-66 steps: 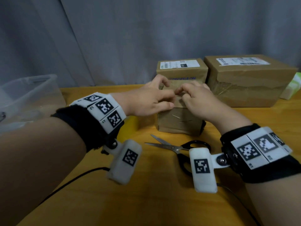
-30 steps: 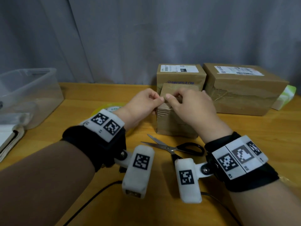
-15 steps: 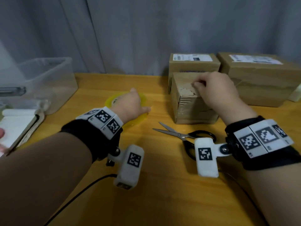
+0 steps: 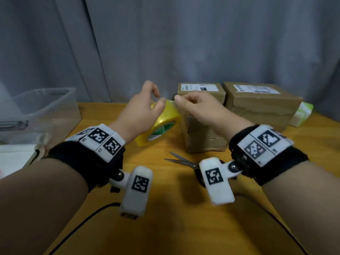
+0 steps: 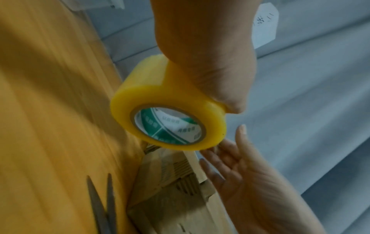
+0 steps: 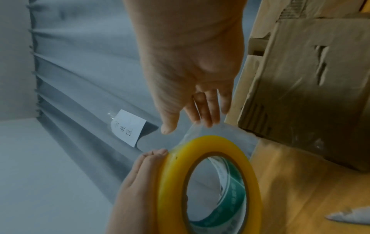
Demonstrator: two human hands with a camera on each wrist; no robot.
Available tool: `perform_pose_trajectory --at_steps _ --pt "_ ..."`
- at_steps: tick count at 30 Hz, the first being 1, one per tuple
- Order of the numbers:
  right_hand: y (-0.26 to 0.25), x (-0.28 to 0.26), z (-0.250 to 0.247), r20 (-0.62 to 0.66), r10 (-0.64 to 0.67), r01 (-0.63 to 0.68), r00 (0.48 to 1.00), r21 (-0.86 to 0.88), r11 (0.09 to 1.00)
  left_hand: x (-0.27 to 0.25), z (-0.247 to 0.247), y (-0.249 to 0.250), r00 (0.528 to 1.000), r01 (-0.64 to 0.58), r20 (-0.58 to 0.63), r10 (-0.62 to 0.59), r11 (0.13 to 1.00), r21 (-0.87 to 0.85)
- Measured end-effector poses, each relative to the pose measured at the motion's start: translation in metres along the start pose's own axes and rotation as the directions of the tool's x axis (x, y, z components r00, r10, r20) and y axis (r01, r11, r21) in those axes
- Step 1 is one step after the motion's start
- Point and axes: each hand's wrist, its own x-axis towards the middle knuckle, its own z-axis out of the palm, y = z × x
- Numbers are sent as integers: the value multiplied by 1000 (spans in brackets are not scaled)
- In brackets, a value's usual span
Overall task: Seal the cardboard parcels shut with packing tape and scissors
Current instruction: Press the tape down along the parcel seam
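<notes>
Yellow glossy packing-tape roll (image 4: 161,122) is held off the wooden table (image 4: 165,227) by the left hand (image 4: 141,111), left of the small creased cardboard parcel (image 4: 202,135); steel scissors (image 4: 182,160) lie nearer. From the left wrist, right-hand fingers (image 5: 224,152) are seen touching its rim. From the right wrist, the right hand (image 6: 192,76) is seen pinching a clear peeled strip (image 6: 202,133).

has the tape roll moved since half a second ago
Yes. The tape roll is up off the table, gripped by the left hand, nearer the small parcel than before.
</notes>
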Motion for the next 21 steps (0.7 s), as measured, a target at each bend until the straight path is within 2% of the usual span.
perform_pose_trajectory --at_steps 3,8,10,15,19,21 --pt "-12 4 -11 44 36 -40 998 93 995 5 2 11 998 -39 48 39 999 3" --pt "-24 3 -21 84 108 -124 991 211 970 12 -2 16 999 -35 22 36 999 -30" --pt "-28 2 -21 104 143 -161 984 196 967 13 -7 16 999 -36 32 37 999 -23" --pt "-38 1 -18 115 197 -202 974 33 979 11 -17 8 998 -45 48 45 999 14" --pt "-42 5 -6 -8 209 -208 978 70 976 8 -19 -4 997 72 44 -67 991 -114" --pt "-39 9 -3 -78 234 -229 969 68 971 2 -18 -15 980 180 122 -154 953 -244"
